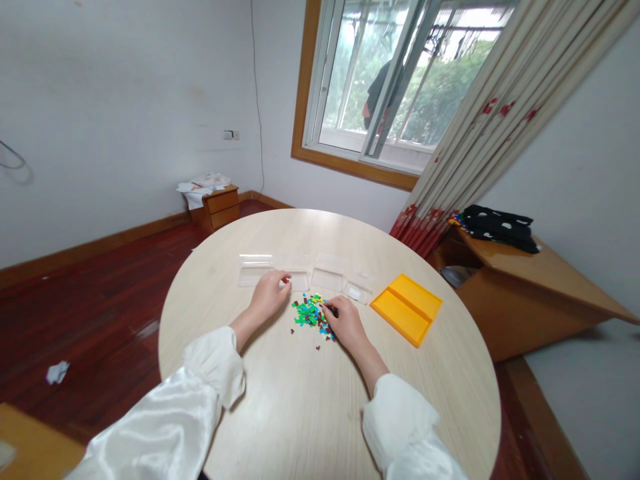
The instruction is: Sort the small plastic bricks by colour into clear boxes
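A loose pile of tiny green, blue, brown and yellow building bricks (310,313) lies on the round table between my hands. My right hand (347,325) rests at the pile's right edge, its thumb and fingers closed in a pinch. Something small and dark shows at those fingertips, too small to name. Just left of the pile, my left hand (269,295) has its fingers curled together in front of a clear plastic box (300,279). What those fingers hold, if anything, cannot be made out.
More clear boxes stand in a row behind the pile: one at far left (256,276), one right of centre (327,279), and a small one (357,293). A yellow two-compartment tray (407,308) lies to the right on the pale round table (280,413).
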Action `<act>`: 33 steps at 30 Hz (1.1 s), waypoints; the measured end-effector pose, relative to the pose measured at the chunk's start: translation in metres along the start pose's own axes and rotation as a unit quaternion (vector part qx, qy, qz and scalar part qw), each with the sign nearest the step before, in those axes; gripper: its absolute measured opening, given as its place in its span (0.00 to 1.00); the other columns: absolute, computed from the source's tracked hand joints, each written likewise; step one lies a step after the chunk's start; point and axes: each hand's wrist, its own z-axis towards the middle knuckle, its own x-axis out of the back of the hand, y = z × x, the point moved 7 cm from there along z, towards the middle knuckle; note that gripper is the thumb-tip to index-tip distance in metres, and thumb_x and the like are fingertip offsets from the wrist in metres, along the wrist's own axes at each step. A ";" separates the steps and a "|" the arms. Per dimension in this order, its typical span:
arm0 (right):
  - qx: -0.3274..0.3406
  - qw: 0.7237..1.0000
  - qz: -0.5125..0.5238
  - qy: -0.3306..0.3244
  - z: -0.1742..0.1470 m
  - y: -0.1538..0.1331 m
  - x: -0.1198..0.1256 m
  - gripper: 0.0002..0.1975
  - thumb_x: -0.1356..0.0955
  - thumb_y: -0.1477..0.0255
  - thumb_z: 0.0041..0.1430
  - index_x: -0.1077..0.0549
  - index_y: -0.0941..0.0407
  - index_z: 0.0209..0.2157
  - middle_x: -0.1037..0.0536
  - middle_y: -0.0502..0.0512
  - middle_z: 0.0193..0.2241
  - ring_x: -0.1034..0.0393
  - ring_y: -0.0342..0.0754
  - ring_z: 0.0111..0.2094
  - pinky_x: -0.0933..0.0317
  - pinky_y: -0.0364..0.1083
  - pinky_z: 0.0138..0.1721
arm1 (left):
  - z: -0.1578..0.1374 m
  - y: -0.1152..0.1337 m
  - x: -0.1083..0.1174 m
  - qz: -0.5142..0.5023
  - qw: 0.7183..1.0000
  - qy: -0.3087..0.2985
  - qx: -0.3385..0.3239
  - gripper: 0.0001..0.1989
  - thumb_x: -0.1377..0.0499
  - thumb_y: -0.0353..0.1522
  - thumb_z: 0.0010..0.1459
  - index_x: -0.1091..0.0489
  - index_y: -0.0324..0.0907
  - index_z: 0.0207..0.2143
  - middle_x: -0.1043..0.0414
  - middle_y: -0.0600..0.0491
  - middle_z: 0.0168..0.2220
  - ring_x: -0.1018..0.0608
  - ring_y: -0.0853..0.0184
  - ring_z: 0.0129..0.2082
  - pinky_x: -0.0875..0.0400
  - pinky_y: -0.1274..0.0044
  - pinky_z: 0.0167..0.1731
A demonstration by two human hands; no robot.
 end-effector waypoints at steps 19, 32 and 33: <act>-0.018 0.997 0.060 0.038 0.000 -0.004 0.006 0.09 0.38 0.72 0.57 0.27 0.56 0.31 0.23 0.56 0.30 0.30 0.48 0.32 0.36 0.48 0.36 | -0.002 0.010 -0.006 -0.049 0.997 -0.025 -0.053 0.07 0.45 0.29 0.53 0.28 0.39 0.33 0.25 0.49 0.34 0.26 0.64 0.36 0.32 0.72 0.40; 0.044 0.990 0.125 0.054 -0.003 -0.033 0.014 0.06 0.37 0.74 0.56 0.28 0.55 0.31 0.23 0.54 0.31 0.29 0.47 0.34 0.36 0.46 0.38 | -0.017 0.036 -0.023 -0.119 0.973 -0.129 -0.153 0.08 0.43 0.32 0.55 0.26 0.41 0.35 0.24 0.51 0.32 0.27 0.66 0.35 0.35 0.74 0.39; 0.046 0.989 0.127 0.055 -0.004 -0.033 0.013 0.06 0.37 0.74 0.56 0.28 0.55 0.31 0.23 0.54 0.31 0.29 0.47 0.35 0.36 0.46 0.39 | -0.017 0.034 -0.024 -0.120 0.973 -0.128 -0.150 0.08 0.43 0.32 0.55 0.26 0.41 0.35 0.24 0.51 0.32 0.28 0.66 0.34 0.35 0.75 0.38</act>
